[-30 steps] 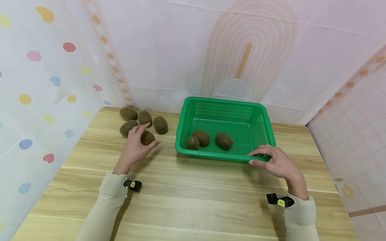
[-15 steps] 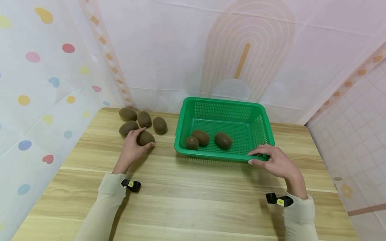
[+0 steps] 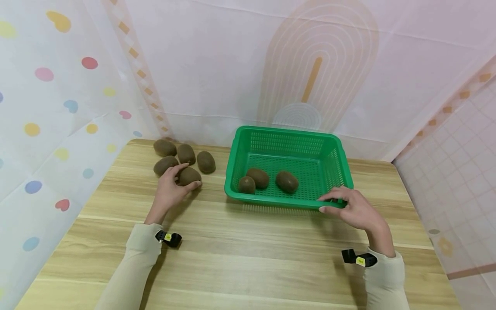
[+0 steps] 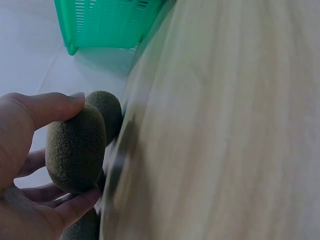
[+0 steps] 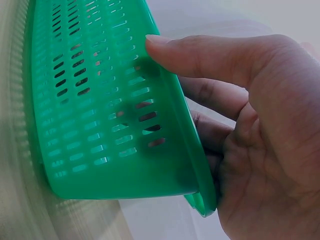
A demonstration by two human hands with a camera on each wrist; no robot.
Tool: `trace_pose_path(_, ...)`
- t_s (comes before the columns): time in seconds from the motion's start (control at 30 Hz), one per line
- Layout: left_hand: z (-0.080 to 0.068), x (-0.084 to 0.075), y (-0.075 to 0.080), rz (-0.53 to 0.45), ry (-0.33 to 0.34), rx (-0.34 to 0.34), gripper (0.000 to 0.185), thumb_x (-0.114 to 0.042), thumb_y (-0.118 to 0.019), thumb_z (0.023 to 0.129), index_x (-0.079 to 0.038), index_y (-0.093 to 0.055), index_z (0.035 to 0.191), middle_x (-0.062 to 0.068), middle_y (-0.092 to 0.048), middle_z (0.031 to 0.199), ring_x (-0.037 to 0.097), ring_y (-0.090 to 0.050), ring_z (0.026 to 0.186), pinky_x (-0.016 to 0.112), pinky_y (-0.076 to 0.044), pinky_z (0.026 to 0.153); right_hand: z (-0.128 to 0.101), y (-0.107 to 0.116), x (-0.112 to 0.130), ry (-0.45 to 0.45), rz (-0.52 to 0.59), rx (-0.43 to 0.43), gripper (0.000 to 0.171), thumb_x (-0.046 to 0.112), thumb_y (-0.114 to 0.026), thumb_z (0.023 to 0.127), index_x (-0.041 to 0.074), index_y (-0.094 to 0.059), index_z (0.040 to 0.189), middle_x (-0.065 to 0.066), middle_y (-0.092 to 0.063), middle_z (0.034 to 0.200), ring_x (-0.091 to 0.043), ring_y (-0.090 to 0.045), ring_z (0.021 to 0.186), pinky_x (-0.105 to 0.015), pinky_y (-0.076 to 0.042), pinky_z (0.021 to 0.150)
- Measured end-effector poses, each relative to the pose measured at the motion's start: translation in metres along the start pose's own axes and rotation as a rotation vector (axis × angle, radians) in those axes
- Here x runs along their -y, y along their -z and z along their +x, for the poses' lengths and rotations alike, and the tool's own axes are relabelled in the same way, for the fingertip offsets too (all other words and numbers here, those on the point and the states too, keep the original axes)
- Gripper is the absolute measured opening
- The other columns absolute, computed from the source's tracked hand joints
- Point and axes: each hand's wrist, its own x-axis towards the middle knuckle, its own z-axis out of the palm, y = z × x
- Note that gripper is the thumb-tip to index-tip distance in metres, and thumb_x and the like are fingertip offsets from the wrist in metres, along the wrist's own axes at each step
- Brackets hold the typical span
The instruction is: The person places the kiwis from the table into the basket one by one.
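A brown fuzzy kiwi [image 3: 190,176] is pinched by my left hand [image 3: 169,191], thumb on one side and fingers on the other. In the left wrist view the same kiwi [image 4: 77,147] shows large between thumb and fingertips, with another kiwi [image 4: 106,112] just behind it. My right hand [image 3: 354,209] grips the near rim of the green plastic basket [image 3: 271,199] by its right corner. The right wrist view has the thumb outside the basket wall [image 5: 115,175] and the fingers reaching inside, partly hidden. Three kiwis, one of them a kiwi [image 3: 287,181] lying apart, are in the basket.
Several more kiwis [image 3: 165,147] lie close together at the table's back left, beside the held one. The wooden table [image 3: 248,254] meets a patterned cloth backdrop [image 3: 209,64] at the back and on both sides.
My left hand has moved in slightly and its thumb and fingers have closed onto the kiwi, which they stood around before. The right hand and basket stay in place.
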Motion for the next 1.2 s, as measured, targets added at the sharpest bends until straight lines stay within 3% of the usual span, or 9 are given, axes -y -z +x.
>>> trace_pose_path(0.2,0.000,-0.008,-0.001,-0.045,-0.043,-0.032,0.072,-0.031,-0.084,0.088,-0.006,-0.053,0.148,0.025,-0.050,0.149,0.043,-0.054,0.129,0.058,-0.050,0.104,-0.001,-0.001,0.000,0.015,-0.010,-0.005,0.016,0.023,-0.078,0.092,0.024,-0.080,0.108,0.001,-0.074,0.105,-0.029,-0.056,0.117,-0.062,-0.037,0.111)
trace_pose_path(0.33,0.001,-0.015,-0.002,-0.078,-0.085,-0.055,0.070,-0.028,-0.085,0.086,-0.005,-0.055,0.145,0.023,-0.054,0.145,0.039,-0.055,0.128,0.055,-0.053,0.102,-0.001,-0.002,0.000,0.032,-0.046,-0.014,0.016,0.024,-0.078,0.092,0.025,-0.080,0.108,0.006,-0.073,0.102,-0.019,-0.054,0.103,-0.045,-0.045,0.096)
trace_pose_path(0.47,0.002,-0.023,-0.001,-0.105,-0.106,-0.061,0.070,-0.032,-0.084,0.087,-0.006,-0.056,0.145,0.020,-0.055,0.142,0.037,-0.056,0.126,0.055,-0.054,0.102,-0.001,-0.002,0.000,0.041,-0.065,-0.022,0.016,0.024,-0.078,0.093,0.026,-0.080,0.108,0.008,-0.072,0.101,-0.014,-0.051,0.097,-0.035,-0.045,0.086)
trace_pose_path(0.87,0.004,-0.046,0.000,-0.183,-0.108,-0.038,0.071,-0.041,-0.083,0.087,-0.014,-0.055,0.147,0.011,-0.054,0.149,0.031,-0.055,0.128,0.053,-0.053,0.104,-0.001,-0.002,0.001,0.031,-0.040,-0.015,0.015,0.024,-0.077,0.093,0.025,-0.080,0.108,0.006,-0.074,0.103,-0.018,-0.054,0.105,-0.048,-0.046,0.095)
trace_pose_path(1.2,0.007,-0.063,-0.001,-0.241,-0.112,-0.020,0.070,-0.040,-0.082,0.088,-0.016,-0.055,0.148,0.011,-0.054,0.150,0.032,-0.055,0.132,0.054,-0.049,0.108,-0.001,-0.001,0.001,0.031,-0.055,-0.014,0.015,0.024,-0.077,0.093,0.025,-0.080,0.108,0.006,-0.073,0.103,-0.018,-0.054,0.104,-0.046,-0.046,0.093)
